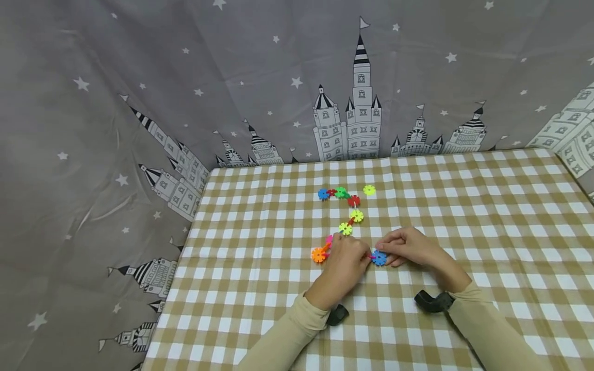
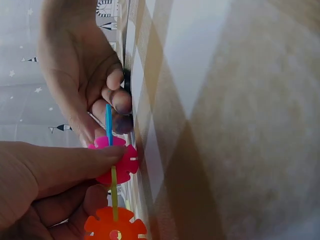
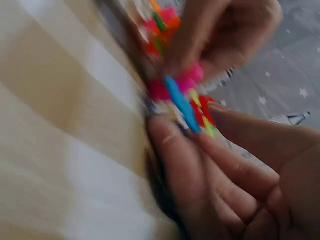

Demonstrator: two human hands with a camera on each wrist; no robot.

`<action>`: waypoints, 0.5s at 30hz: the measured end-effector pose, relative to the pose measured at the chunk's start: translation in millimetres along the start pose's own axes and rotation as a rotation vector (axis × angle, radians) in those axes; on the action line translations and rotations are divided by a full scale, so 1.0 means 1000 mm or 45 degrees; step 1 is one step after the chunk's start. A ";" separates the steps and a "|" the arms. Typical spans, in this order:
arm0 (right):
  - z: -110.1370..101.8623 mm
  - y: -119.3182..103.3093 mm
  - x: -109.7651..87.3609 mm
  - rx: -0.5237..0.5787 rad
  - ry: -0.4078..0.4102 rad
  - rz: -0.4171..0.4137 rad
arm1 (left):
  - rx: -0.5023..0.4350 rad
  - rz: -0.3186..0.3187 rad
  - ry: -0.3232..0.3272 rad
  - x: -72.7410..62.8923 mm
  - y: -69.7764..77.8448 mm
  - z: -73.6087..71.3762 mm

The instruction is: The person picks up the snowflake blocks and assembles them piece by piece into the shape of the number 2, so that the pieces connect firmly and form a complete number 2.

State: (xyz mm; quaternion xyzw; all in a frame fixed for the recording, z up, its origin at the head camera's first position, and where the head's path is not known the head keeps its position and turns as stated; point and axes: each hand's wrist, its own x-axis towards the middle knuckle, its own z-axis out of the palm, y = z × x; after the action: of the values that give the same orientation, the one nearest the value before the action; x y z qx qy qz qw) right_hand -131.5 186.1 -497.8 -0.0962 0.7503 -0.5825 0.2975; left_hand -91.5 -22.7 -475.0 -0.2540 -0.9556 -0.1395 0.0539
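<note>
A chain of slotted plastic snowflake discs curves over the checked cloth, its near end at my hands. My left hand (image 1: 345, 260) pinches a pink disc (image 2: 131, 159) between thumb and fingers, next to an orange disc (image 1: 318, 255). Slotted to the pink disc is a blue disc (image 1: 379, 258), the last one on the right. My right hand (image 1: 413, 248) holds the blue disc's right side between thumb and fingers. In the left wrist view the blue disc (image 2: 109, 122) stands edge-on. The right wrist view is blurred, and part of the chain is hidden behind my left hand.
The chain's far part runs through yellow discs (image 1: 356, 216), a red disc (image 1: 354, 200) and a green disc (image 1: 341, 192) to another blue disc (image 1: 323, 194). One loose yellow disc (image 1: 369, 190) lies beside it. A grey castle-print curtain (image 1: 260, 67) hangs behind the table (image 1: 232, 288).
</note>
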 end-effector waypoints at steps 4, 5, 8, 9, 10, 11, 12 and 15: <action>-0.021 -0.005 0.007 -0.041 0.108 -0.042 | -0.003 -0.019 -0.044 0.000 0.001 0.000; -0.026 -0.006 0.010 -0.052 0.151 -0.060 | -0.007 -0.020 -0.057 0.000 0.001 0.000; -0.039 -0.010 0.021 -0.104 0.275 -0.117 | -0.003 -0.012 -0.076 0.000 0.000 -0.001; -0.042 -0.011 0.025 -0.129 0.307 -0.139 | -0.004 -0.009 -0.079 0.000 0.000 -0.002; -0.044 -0.012 0.030 -0.146 0.336 -0.156 | -0.011 -0.007 -0.079 0.000 -0.001 -0.002; -0.046 -0.013 0.035 -0.169 0.366 -0.177 | -0.027 -0.003 -0.076 0.000 -0.001 -0.002; -0.048 -0.014 0.041 -0.193 0.390 -0.190 | -0.041 0.005 -0.071 0.000 -0.002 -0.003; -0.050 -0.016 0.057 -0.298 0.453 -0.211 | -0.107 0.013 -0.072 0.000 -0.002 -0.003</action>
State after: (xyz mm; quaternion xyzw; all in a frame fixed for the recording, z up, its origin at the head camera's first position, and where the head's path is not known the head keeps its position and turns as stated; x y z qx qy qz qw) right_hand -208.6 193.9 -495.1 -0.0873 0.8429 -0.5218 0.0984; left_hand -92.8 -25.5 -472.9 -0.2649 -0.9486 -0.1722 0.0170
